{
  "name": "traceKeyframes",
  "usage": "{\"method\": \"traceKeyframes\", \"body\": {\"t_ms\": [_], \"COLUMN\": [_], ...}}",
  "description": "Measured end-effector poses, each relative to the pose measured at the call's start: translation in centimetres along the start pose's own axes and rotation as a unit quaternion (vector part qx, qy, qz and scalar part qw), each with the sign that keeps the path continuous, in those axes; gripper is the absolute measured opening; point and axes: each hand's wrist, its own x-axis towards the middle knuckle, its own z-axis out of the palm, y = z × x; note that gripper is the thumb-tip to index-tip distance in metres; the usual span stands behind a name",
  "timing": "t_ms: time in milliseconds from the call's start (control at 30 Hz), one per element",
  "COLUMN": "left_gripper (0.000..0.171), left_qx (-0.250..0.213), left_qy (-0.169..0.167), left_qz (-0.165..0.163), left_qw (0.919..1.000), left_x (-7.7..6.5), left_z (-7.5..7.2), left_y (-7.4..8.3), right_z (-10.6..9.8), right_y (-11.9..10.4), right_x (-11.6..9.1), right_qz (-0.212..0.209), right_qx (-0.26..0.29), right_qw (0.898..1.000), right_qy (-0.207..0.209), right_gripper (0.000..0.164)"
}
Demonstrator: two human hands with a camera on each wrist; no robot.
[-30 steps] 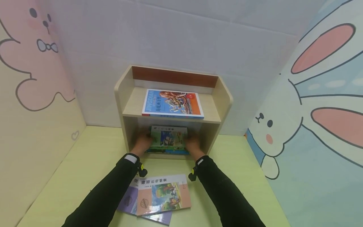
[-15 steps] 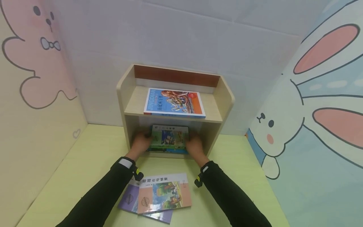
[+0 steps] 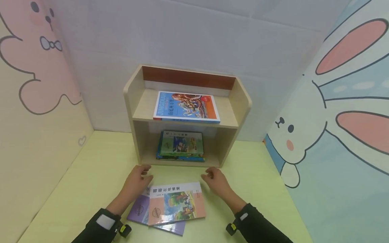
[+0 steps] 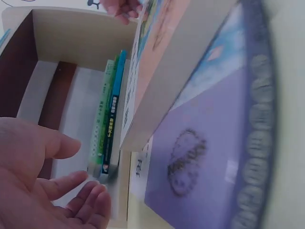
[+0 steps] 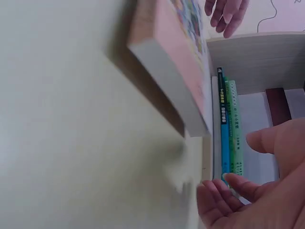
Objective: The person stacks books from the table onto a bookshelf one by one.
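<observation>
My left hand (image 3: 135, 182) is over the table in front of the shelf, fingers loosely bent and holding nothing. Opposite it, my right hand (image 3: 217, 181) hovers with relaxed fingers, also holding nothing. Between and just below them lies a pink-orange book (image 3: 157, 202), crossed over a purple book (image 3: 138, 210). On the lower level of the wooden shelf (image 3: 226, 145) sits a small stack, a green book (image 3: 167, 145) above a blue one (image 3: 182, 158). In the left wrist view, the purple book (image 4: 190, 157) fills much of the right side.
A blue and orange book (image 3: 186, 107) lies flat on the shelf's upper level. The shelf stands on a pale yellow-green table (image 3: 258, 189) against a white back wall. Side walls carry a pink bear drawing (image 3: 45, 74) and a white rabbit drawing (image 3: 304, 141).
Both hands have let go of the green book stack and drawn back out of the lower level toward the front. The stack stays in the shelf.
</observation>
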Motion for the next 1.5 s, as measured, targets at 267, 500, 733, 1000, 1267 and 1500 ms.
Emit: {"method": "traceKeyframes", "body": {"t_ms": [267, 500, 733, 1000, 1267, 1500], "left_gripper": [0.045, 0.05, 0.07, 0.066, 0.054, 0.049], "left_qx": [0.02, 0.025, -0.027, -0.119, -0.235, -0.205], "left_qy": [-0.016, -0.043, -0.066, -0.057, -0.044, -0.043], "left_qz": [-0.09, -0.123, -0.144, -0.178, -0.222, -0.243], "left_qw": [0.9956, 0.9912, 0.987, 0.9753, 0.9453, 0.9471], "left_x": [-5.6, -8.6, -9.4, -9.4, -9.7, -9.8], "left_z": [-1.3, -0.7, 0.4, 1.0, 1.0, 1.6], "left_y": [0.0, 0.9, 2.6, 3.4, 2.2, 1.5], "right_z": [-0.2, -0.2, 0.8, 1.7, 1.4, 1.0], "right_y": [0.3, 0.6, 0.4, 1.2, 1.8, 1.4], "right_x": [-4.2, -5.7, -6.4, -6.8, -7.4, -7.9], "right_qz": [0.1, 0.143, 0.136, 0.134, 0.141, 0.145], "right_qx": [0.085, 0.16, 0.172, 0.221, 0.276, 0.301], "right_qw": [0.99, 0.972, 0.967, 0.955, 0.938, 0.929], "right_qy": [-0.048, -0.094, -0.13, -0.146, -0.154, -0.16], "right_gripper": [0.049, 0.05, 0.038, 0.032, 0.038, 0.038]}}
